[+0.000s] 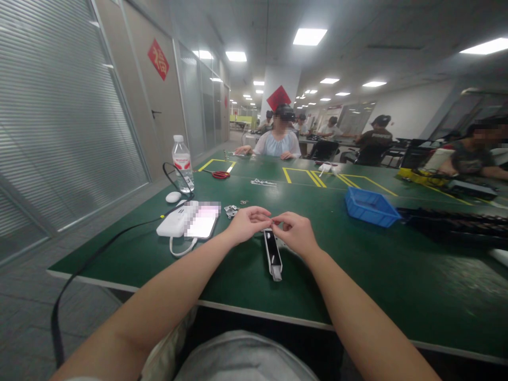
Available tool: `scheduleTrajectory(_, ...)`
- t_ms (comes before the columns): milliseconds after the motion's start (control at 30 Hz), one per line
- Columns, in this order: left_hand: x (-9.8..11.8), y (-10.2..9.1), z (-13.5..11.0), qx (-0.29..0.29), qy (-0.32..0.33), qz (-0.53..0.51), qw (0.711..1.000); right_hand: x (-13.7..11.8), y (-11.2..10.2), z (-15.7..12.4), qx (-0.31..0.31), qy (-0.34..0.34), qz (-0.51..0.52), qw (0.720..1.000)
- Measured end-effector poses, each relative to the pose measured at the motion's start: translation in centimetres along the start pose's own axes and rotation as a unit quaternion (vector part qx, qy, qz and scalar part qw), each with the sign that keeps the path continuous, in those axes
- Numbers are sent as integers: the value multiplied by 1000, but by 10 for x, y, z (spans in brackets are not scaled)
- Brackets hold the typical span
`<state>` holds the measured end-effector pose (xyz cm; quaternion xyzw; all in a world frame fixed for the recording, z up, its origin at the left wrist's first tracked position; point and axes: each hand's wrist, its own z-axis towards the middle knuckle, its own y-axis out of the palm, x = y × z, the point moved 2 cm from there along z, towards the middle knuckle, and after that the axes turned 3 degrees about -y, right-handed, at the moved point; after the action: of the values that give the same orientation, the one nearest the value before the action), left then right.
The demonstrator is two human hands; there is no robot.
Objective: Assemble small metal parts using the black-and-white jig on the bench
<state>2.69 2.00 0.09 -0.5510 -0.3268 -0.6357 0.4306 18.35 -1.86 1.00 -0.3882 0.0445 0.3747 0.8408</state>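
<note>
My left hand and my right hand meet above the green table, fingertips pinched together on a tiny part too small to name. Just below them lies a long narrow black-and-white device with a metal end, pointing toward me; my right hand hovers over its far end. A small metal hinge-like piece rests just left of my left hand.
A white power bank and phone with cable lie at left, beside a white mouse and a water bottle. Red scissors lie farther back. A blue bin stands at right. Other people sit at the far side and right.
</note>
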Motion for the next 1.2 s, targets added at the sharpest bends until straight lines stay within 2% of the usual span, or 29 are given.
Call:
scheduleTrajectory(133,4,-3,0,15,68,158,985,13,-5,1,-30,29,7,999)
scheduleTrajectory(267,11,-11,-4,38,139,344,928,33,-11,0,-74,108,10,991)
scheduleTrajectory(400,16,-16,-7,29,131,472,871,42,-10,-4,-158,173,35,971)
scheduleTrajectory(467,18,-17,-8,17,116,510,852,43,-8,-5,-182,190,55,963)
scheduleTrajectory(667,19,-16,-9,-24,74,559,826,46,-4,-8,-202,203,93,954)
scheduleTrajectory(1200,18,-13,-9,-59,87,564,819,47,0,-8,-202,180,100,957)
